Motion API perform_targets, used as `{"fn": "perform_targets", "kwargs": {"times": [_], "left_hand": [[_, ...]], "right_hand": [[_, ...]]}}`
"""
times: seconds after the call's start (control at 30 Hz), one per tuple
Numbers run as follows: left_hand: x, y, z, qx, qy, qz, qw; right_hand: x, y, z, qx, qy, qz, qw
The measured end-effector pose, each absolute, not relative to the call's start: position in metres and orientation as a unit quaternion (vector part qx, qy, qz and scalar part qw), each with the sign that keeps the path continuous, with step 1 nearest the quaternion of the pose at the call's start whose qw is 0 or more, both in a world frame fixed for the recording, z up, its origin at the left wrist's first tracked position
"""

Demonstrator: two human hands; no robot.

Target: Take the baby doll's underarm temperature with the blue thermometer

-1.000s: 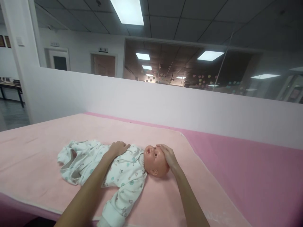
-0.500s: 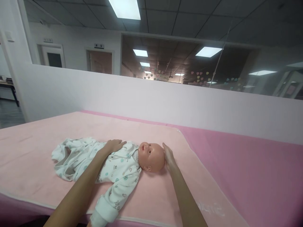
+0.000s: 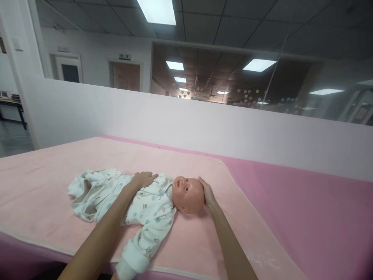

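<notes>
A baby doll [image 3: 189,195] in a white printed outfit [image 3: 150,206] lies on its back on a peach mat, its head toward the right. Flat on the doll's chest and belly rests my left hand [image 3: 145,179], fingers stretched out. My right hand [image 3: 208,194] cups the crown of the doll's bald head, its fingers extended along the top; part of the palm is hidden behind the head. One sleeve of the outfit reaches toward the front edge, and the trouser legs lie crumpled at the left.
The peach mat [image 3: 72,153] lies over a pink surface [image 3: 291,202] that shows at the right. A white low wall [image 3: 175,120] with glass above runs behind. At the far left stands a dark-legged table [image 3: 21,112].
The view has shifted slightly, so the scene sits a little further right. My right hand now lies closer against the doll's head. My left hand stays on the chest.
</notes>
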State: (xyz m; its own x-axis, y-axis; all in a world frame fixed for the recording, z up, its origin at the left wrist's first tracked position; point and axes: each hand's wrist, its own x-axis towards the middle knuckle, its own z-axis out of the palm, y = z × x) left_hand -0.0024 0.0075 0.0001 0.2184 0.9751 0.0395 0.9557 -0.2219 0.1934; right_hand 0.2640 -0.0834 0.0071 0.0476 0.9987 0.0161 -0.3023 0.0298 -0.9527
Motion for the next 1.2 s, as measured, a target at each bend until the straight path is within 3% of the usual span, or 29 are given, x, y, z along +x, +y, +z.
{"fn": "perform_targets", "kwargs": {"times": [0.33, 0.53, 0.73, 1.2], "left_hand": [[-0.003, 0.009, -0.001, 0.775, 0.626, 0.071, 0.057], [-0.002, 0.007, 0.0, 0.775, 0.625, 0.075, 0.059], [-0.002, 0.008, -0.001, 0.772, 0.629, 0.075, 0.053], [-0.003, 0.009, -0.003, 0.776, 0.622, 0.086, 0.059]], "right_hand": [[0.28, -0.068, -0.003, -0.44, -0.324, 0.48, 0.686], [0.264, -0.085, 0.007, -0.367, -0.376, 0.673, 0.52], [0.261, -0.092, 0.015, -0.364, -0.374, 0.688, 0.505], [0.303, -0.064, -0.005, -0.449, -0.291, 0.461, 0.708]]}}
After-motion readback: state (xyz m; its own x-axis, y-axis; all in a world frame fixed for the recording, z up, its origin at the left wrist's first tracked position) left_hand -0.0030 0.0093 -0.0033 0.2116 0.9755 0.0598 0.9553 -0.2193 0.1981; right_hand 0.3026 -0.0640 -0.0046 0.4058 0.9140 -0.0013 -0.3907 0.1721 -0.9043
